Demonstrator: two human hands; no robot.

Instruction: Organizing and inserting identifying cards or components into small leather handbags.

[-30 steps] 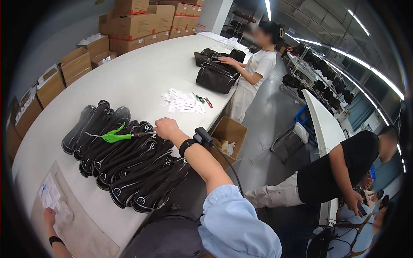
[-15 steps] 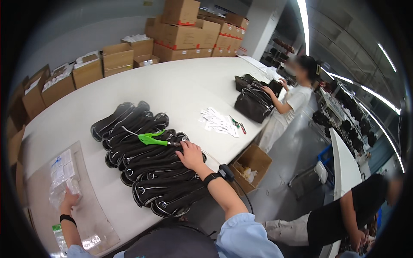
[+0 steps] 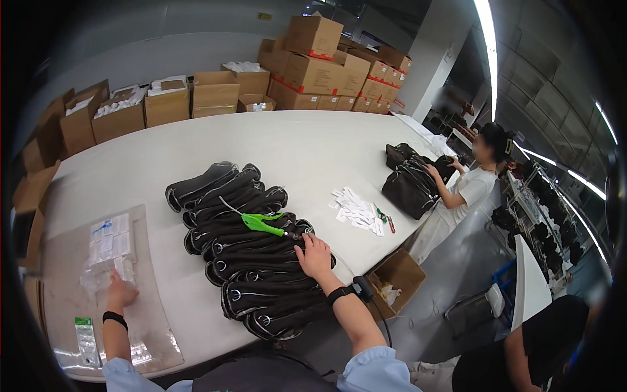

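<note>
My right hand lies with its fingers spread on a row of black zippered pouches, touching them close to the metal hose fitting of a green air blow gun. The blow gun rests across the pouches. My left hand reaches to the near end of a clear plastic bag beside a stack of white printed labels. Its fingers are stretched out over the plastic, and nothing shows gripped in them. A small green-topped packet lies nearer to me.
A transparent mat covers the left of the white table. Loose white tags and red-and-green snips lie right. A co-worker handles black bags. An open carton stands below the edge; cartons line the wall.
The whole view has shifted, so the table and things appear farther right and slightly lower. Both hands stay at about the same places on the pouches and plastic.
</note>
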